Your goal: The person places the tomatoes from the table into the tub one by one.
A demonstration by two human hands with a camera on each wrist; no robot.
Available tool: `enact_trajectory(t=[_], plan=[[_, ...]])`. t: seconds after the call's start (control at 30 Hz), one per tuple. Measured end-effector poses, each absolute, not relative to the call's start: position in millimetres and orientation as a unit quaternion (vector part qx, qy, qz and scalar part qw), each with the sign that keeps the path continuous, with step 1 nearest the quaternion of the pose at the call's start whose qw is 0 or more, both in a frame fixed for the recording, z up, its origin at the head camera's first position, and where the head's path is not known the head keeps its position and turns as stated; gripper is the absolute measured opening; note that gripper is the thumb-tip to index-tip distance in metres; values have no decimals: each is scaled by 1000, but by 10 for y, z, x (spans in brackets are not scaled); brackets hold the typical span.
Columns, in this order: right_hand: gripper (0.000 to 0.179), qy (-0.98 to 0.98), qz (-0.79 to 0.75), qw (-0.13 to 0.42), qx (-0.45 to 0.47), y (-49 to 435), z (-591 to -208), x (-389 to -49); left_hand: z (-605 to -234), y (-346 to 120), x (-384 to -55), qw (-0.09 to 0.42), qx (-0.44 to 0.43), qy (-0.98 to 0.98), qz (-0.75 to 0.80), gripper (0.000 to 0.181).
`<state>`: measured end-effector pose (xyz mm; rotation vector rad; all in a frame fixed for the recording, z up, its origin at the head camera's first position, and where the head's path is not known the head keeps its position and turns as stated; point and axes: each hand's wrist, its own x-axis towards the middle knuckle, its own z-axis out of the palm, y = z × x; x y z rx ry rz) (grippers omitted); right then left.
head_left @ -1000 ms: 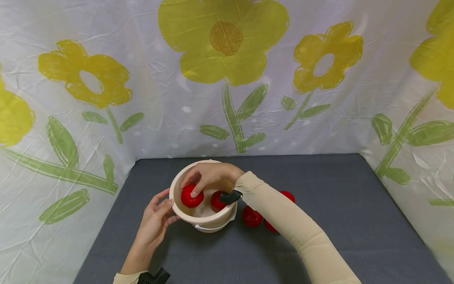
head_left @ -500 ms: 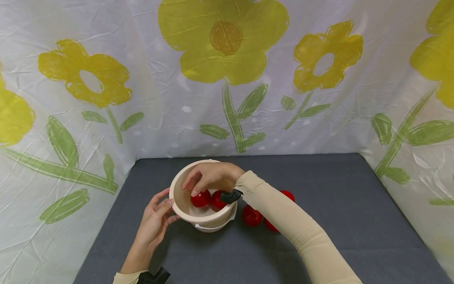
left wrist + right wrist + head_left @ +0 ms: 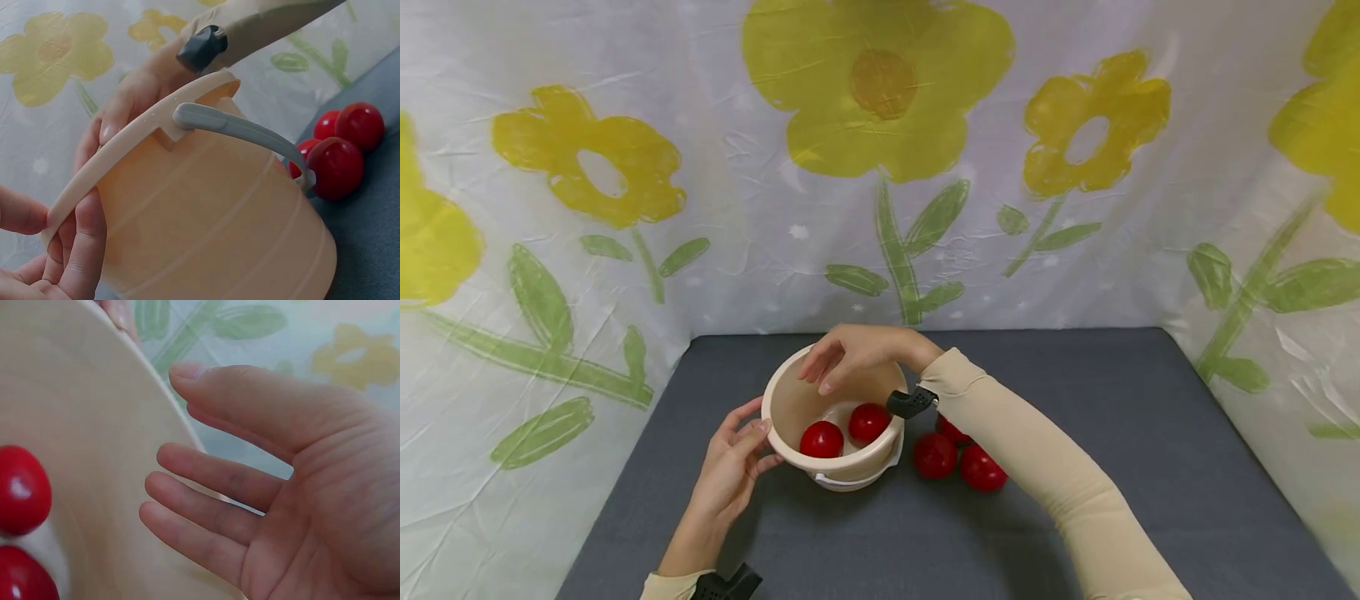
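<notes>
A cream bucket with a pale grey handle stands tilted on the table. My left hand pinches its rim at the left, thumb on one side and fingers on the other. Two shiny red round fruits, one nearer the front and one at the right, lie at the bottom of the bucket. Above the bucket's opening hovers my right hand, holding nothing. In the right wrist view its fingers are loosely extended, apart from both red fruits.
Several more red fruits sit in a cluster on the dark grey tabletop, just right of the bucket, partly under the right forearm. A white cloth printed with yellow flowers hangs behind and at both sides.
The right hand lowered a red fruit into the bucket and let it go. It has since lifted up and slightly right. The left hand stays on the rim.
</notes>
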<state>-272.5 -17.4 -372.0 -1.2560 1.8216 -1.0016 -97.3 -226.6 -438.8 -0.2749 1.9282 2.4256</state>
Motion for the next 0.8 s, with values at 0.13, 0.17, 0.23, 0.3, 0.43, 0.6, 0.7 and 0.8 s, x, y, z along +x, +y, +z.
enact_trajectory(t=[0.13, 0.17, 0.23, 0.3, 0.43, 0.6, 0.7, 0.8], plan=[[44, 707, -373, 337, -497, 27, -3639, -2768, -4390, -2257, -981, 16, -96, 623, 776, 38], [45, 709, -373, 337, -495, 93, -3621, -2766, -4389, -2256, -982, 15, -99, 624, 775, 39], [45, 712, -377, 331, -491, 237, -3601, -2758, -4389, -2254, -982, 14, -100, 626, 773, 40], [45, 713, -386, 326, -486, 394, -3587, -2743, -4390, -2254, -981, 14, -100, 628, 771, 41], [46, 710, -422, 313, -469, 732, -3593, -2722, -4389, -2250, -974, 13, -98, 631, 769, 41], [49, 721, -461, 297, -422, 1154, -3653, -2696, -4388, -2248, -978, 13, -96, 628, 772, 41], [50, 736, -462, 296, -396, 1374, -3772, -2676, -4387, -2250, -977, 13, -96, 627, 773, 40], [51, 753, -455, 293, -374, 1563, -3972, -2654, -4388, -2254, -976, 12, -96, 625, 775, 40]])
